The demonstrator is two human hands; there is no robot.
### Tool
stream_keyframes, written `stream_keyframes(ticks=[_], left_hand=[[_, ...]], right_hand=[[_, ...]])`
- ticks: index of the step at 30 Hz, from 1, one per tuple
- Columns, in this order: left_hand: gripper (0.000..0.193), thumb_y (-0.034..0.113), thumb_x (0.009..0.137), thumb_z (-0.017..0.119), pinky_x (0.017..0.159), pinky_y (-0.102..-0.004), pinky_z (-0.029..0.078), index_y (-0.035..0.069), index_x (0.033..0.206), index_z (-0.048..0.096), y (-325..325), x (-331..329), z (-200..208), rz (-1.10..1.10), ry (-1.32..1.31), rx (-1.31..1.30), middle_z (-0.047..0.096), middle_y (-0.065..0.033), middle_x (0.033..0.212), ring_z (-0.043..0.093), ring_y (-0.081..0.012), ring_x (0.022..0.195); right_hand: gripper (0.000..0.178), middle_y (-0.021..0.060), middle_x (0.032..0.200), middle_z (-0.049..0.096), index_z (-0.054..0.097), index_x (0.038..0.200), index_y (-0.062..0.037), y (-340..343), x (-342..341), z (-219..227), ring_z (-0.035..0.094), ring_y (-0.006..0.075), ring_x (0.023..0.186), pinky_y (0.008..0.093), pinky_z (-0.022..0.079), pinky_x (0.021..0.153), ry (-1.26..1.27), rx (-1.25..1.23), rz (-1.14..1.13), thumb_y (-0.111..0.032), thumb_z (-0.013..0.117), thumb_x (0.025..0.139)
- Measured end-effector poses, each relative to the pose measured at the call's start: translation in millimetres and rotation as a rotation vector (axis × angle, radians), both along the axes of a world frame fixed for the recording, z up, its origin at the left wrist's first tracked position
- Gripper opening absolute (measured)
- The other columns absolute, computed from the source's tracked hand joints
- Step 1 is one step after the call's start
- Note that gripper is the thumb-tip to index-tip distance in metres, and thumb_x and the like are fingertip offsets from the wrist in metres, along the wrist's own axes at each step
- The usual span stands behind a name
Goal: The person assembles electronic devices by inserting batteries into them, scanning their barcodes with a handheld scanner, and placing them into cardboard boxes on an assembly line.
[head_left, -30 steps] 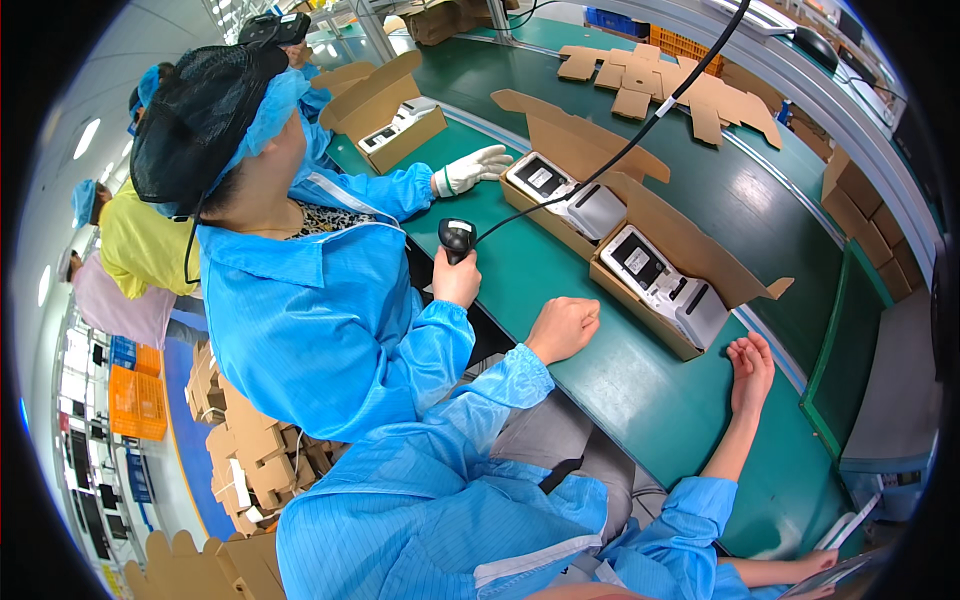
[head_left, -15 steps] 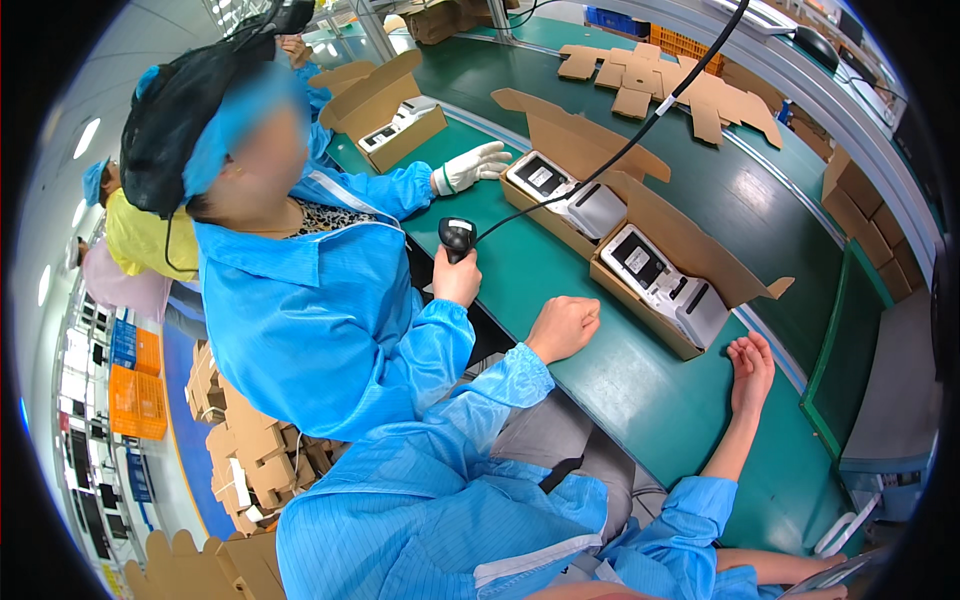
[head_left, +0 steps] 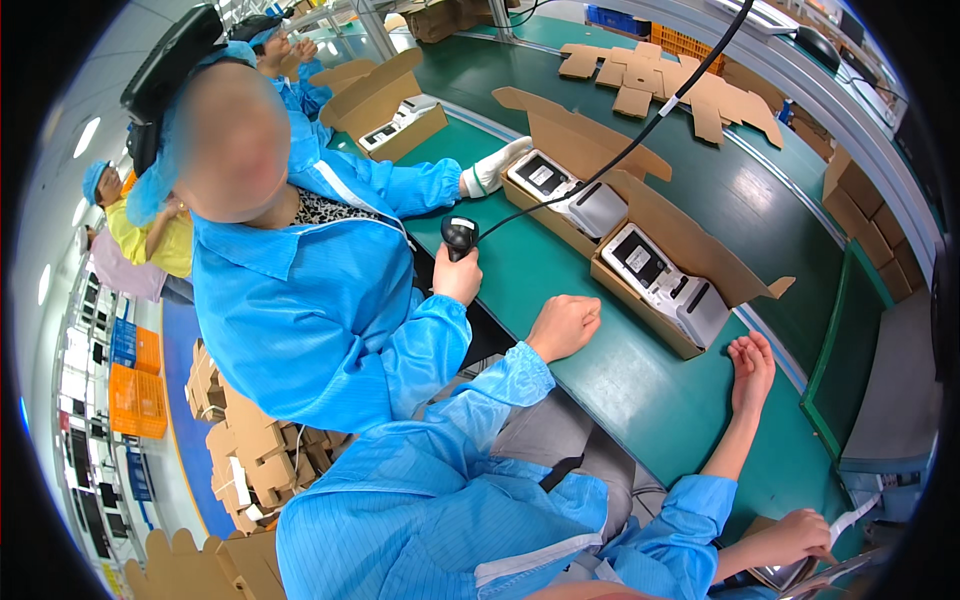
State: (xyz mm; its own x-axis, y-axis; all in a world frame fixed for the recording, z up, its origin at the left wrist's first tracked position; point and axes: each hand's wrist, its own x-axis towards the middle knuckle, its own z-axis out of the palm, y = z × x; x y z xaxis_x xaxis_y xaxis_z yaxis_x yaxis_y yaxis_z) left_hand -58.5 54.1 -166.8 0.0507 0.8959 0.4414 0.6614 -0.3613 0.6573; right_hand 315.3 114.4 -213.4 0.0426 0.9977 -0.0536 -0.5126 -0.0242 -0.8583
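Observation:
My left hand (head_left: 565,327) rests on the green worktop (head_left: 610,390), curled into a loose fist with nothing visible in it. To the right, my right hand (head_left: 752,372) lies by the worktop's far edge, fingers loosely bent and apart, holding nothing. Between and beyond them stands an open cardboard box (head_left: 640,315) with a white and grey device (head_left: 668,280) inside. A second open box (head_left: 550,222) with a similar device (head_left: 545,178) adjoins it. On the left, a co-worker's bare hand grips a black handheld scanner (head_left: 460,237); their gloved hand (head_left: 497,166) touches the second box.
A black cable (head_left: 640,135) stretches from the scanner over the boxes. Another open box (head_left: 405,140) stands farther left. Flattened cardboard (head_left: 660,80) lies on the dark green belt (head_left: 480,85). Another person's hand (head_left: 790,537) is over a partly hidden item at lower right.
The co-worker has turned their head toward me and moved the gloved hand right onto the second box. Another person's hand has risen at lower right. My hands stay put.

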Motion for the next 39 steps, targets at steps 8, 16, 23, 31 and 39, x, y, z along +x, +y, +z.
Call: stream_keyframes(ticks=[8,16,23,31,39], left_hand=[[0.027,0.004,0.081,0.063,0.052,-0.0443,0.04,0.002,0.066,0.041,-1,0,2,0.005,0.012,0.003,0.046,-0.0162,0.061,0.05,-0.0377,0.056],[0.027,0.004,0.081,0.064,0.052,-0.0444,0.04,0.002,0.065,0.042,-1,0,3,-0.002,0.003,0.005,0.047,-0.0165,0.062,0.051,-0.0377,0.056],[0.029,0.005,0.083,0.064,0.052,-0.0448,0.039,0.001,0.065,0.042,1,0,-1,-0.003,-0.021,0.012,0.046,-0.0164,0.061,0.05,-0.0379,0.055],[0.029,0.005,0.083,0.064,0.051,-0.0442,0.039,0.002,0.065,0.041,1,0,-3,0.0,-0.02,-0.003,0.045,-0.0159,0.061,0.049,-0.0373,0.054],[0.03,0.005,0.083,0.064,0.051,-0.0445,0.038,0.002,0.065,0.041,1,0,-2,-0.003,-0.019,-0.001,0.045,-0.0158,0.06,0.049,-0.0372,0.054]], right_hand=[[0.021,0.0126,0.1,0.068,0.06,0.117,0.0023,1,5,-4,0.067,0.0233,0.092,0.0357,0.057,0.087,-0.003,-0.008,-0.01,-0.004,0.056,0.097],[0.022,0.0123,0.1,0.068,0.06,0.118,0.0018,1,6,-5,0.067,0.0236,0.093,0.0357,0.058,0.088,0.003,-0.021,-0.014,-0.004,0.058,0.097],[0.024,0.0118,0.103,0.07,0.061,0.12,0.0009,4,12,-10,0.068,0.0226,0.096,0.0353,0.057,0.091,-0.014,-0.012,0.015,-0.006,0.059,0.097],[0.026,0.0124,0.104,0.069,0.06,0.122,0.0015,4,13,-12,0.068,0.0236,0.099,0.0361,0.056,0.093,0.005,0.0,0.025,-0.006,0.059,0.097],[0.023,0.0126,0.101,0.069,0.06,0.119,0.0019,2,9,-6,0.068,0.0242,0.095,0.0359,0.057,0.089,0.018,-0.011,0.002,-0.004,0.058,0.097]])
